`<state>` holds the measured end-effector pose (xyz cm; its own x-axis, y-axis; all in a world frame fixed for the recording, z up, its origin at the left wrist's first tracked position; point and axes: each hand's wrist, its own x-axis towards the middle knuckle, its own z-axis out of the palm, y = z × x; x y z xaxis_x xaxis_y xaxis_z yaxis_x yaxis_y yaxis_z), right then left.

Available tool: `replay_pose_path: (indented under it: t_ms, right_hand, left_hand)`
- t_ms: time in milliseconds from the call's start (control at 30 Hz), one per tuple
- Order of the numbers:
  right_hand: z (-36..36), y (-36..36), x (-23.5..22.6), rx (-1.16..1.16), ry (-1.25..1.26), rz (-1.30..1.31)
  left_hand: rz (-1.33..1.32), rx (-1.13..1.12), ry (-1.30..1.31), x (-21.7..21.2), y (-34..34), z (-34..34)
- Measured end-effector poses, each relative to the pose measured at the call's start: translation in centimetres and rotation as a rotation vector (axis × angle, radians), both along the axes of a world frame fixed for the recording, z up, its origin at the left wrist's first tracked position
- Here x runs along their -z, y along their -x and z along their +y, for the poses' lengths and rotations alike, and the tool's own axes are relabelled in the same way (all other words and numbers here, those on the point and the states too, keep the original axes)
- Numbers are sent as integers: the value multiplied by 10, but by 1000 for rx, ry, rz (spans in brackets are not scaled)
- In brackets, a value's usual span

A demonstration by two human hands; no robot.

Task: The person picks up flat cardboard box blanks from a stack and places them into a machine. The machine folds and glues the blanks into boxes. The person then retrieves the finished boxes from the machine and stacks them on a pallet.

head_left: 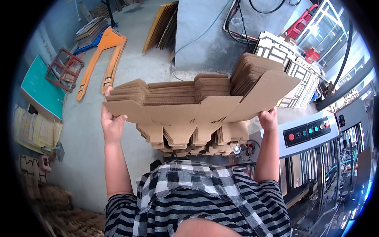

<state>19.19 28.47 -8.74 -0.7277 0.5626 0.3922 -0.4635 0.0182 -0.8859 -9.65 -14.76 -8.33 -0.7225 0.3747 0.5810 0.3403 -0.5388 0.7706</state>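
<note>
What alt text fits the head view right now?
Both hands, left hand and right hand, hold up a thick stack of flat cardboard box blanks by its ends. An orange pallet jack stands on the concrete floor behind.

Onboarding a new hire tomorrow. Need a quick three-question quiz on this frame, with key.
1. True or false: both hands grip the stack of flat cardboard blanks.
2. What lies on the concrete floor beyond the left hand?
A. blue barrel
B. orange pallet jack
C. ladder
3. What is set in the dark panel near the right hand?

Key:
1. True, one hand at each end.
2. B, the orange pallet jack.
3. A row of round coloured buttons.
</note>
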Motion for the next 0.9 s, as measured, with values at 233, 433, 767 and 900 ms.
replay_pose_path:
  t_ms: [233,433,767,900]
  right_hand:
    - [-6,-7,6,-24,-26,-86]
    - [-14,-5,7,-6,50,-60]
    - [-25,-2,2,-11,-12,-128]
    - [-27,-4,-1,50,-82,-222]
  left_hand:
    - [-55,28,131,-6,-4,3]
    - [-104,37,242,-1,1,0]
    - [15,98,214,5,4,-4]
    - [-55,135,230,-2,-3,2]
